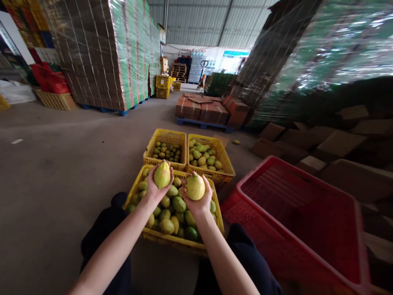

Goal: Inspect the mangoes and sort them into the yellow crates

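Note:
My left hand [151, 189] is wrapped round a yellow-green lemon [162, 175], its tapered end up. In my right hand [201, 206] sits a rounder, paler yellow lemon [195, 187]. Both hands are raised side by side above the near yellow crate [175, 242], which is full of green and yellow lemons [166, 226]. The palms face up and the fingers curl around the fruit, partly hidden behind it.
Two more yellow crates stand just beyond: the left one [165, 134] and the right one [229, 166], both with lemons. A red crate [254, 217] is close on my right. Flattened cardboard [340, 143] lies behind it. Wrapped pallet stacks [89, 53] and a pallet of boxes [201, 110] stand farther off.

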Available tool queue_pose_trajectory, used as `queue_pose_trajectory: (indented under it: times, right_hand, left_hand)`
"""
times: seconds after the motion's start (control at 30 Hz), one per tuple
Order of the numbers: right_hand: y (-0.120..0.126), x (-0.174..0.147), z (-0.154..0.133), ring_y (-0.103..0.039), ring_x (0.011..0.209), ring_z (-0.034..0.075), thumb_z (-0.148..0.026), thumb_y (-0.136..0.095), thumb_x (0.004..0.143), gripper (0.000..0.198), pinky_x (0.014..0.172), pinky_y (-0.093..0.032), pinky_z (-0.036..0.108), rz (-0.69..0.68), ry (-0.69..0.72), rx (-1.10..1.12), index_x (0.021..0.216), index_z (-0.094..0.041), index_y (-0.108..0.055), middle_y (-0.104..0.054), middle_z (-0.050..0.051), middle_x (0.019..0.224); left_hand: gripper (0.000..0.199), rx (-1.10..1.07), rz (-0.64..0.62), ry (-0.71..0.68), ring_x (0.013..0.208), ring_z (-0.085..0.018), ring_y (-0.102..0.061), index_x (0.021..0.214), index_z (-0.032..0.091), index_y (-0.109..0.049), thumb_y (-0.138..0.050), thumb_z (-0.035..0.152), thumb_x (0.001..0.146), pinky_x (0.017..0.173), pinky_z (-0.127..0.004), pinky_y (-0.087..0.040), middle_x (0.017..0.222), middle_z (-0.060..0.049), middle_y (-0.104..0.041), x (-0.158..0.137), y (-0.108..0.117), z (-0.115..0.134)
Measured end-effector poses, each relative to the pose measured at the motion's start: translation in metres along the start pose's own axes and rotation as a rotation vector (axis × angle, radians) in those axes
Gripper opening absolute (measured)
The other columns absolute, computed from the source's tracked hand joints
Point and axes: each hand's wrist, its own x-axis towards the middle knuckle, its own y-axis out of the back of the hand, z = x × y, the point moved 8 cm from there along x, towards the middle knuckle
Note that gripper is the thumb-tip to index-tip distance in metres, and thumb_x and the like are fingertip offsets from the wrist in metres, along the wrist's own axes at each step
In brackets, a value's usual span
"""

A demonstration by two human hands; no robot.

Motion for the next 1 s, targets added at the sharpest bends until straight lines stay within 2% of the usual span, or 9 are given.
queue_pose_trajectory:
  times: [0.23, 0.47, 0.87, 1.0]
  right_hand:
    - [0.0008, 0.0009, -0.0014, -0.066, 0.062, 0.016, -0.035, -0.068, 0.075, 0.016, 0.047, -0.051, 0.024, 0.006, 0.031, -0.031, 0.085, -0.022, -0.068, -0.073, 0.001, 0.078]
    - [0.0010, 0.0010, -0.0004, -0.066, 0.062, 0.016, -0.035, -0.066, 0.077, 0.016, 0.048, -0.050, 0.024, 0.009, 0.019, -0.019, 0.085, -0.021, -0.068, -0.073, 0.001, 0.078]
    - [0.0018, 0.0014, 0.0000, -0.067, 0.061, 0.016, -0.035, -0.067, 0.076, 0.016, 0.046, -0.051, 0.024, 0.016, 0.009, -0.009, 0.084, -0.021, -0.067, -0.074, 0.001, 0.077]
    - [0.0013, 0.0015, 0.0002, -0.067, 0.061, 0.017, -0.035, -0.067, 0.077, 0.016, 0.047, -0.051, 0.024, 0.014, 0.005, -0.013, 0.084, -0.021, -0.067, -0.073, 0.001, 0.076]
  left_hand:
    - [0.038, 0.066, -0.026, -0.096, 0.075, -0.018, -0.073, 0.122, 0.016, -0.068, -0.054, 0.024, 0.087, 0.067, -0.026, -0.060, 0.086, -0.007, -0.076, -0.0067, -0.0048, 0.0006]
    - [0.040, 0.105, -0.041, 0.000, 0.073, -0.018, -0.072, 0.124, 0.018, -0.067, -0.053, 0.023, 0.087, 0.065, -0.026, -0.059, 0.086, -0.006, -0.076, -0.0067, -0.0017, -0.0046]
    - [0.034, 0.120, -0.038, 0.024, 0.071, -0.019, -0.073, 0.115, 0.019, -0.070, -0.051, 0.022, 0.087, 0.063, -0.028, -0.061, 0.085, -0.005, -0.076, -0.0050, -0.0008, -0.0064]
    - [0.024, 0.158, -0.060, 0.032, 0.072, -0.018, -0.072, 0.096, 0.017, -0.073, -0.052, 0.022, 0.085, 0.061, -0.026, -0.060, 0.087, -0.006, -0.075, -0.0058, -0.0026, -0.0078]
